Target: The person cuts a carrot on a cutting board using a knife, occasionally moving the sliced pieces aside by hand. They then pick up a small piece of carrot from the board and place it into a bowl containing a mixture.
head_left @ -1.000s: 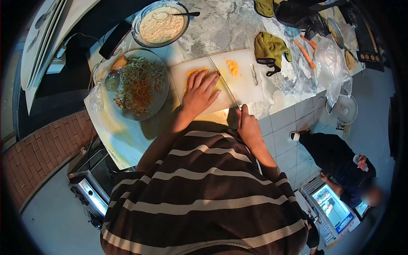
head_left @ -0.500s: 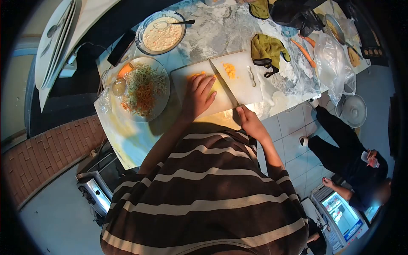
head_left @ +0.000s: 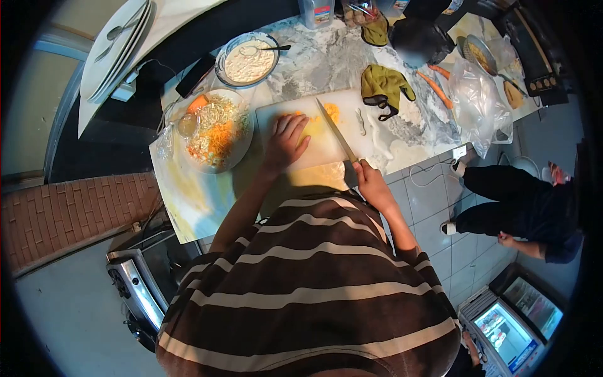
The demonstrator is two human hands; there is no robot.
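On the white cutting board (head_left: 317, 149), my left hand (head_left: 286, 143) rests with its fingertips pressed down on a carrot piece (head_left: 299, 114), mostly hidden under them. My right hand (head_left: 374, 185) is closed round the handle of a long kitchen knife (head_left: 336, 131). The blade slants away across the board, its tip beside a small heap of chopped carrot (head_left: 331, 112). Left of the board stands a plate (head_left: 244, 152) heaped with shredded vegetables (head_left: 220, 135), with an orange chunk on it.
A bowl (head_left: 220, 68) of creamy mix with a spoon sits behind the plate. Green-and-black gloves (head_left: 384, 88), carrots (head_left: 434, 89) and a plastic bag (head_left: 477, 100) lie to the right. Stacked plates (head_left: 113, 56) stand at left. Another person (head_left: 509, 204) stands at right.
The knife has shifted slightly, its tip now nearer the chopped heap. My left hand stays on the board. The view has tilted, and the other person at right has changed position.
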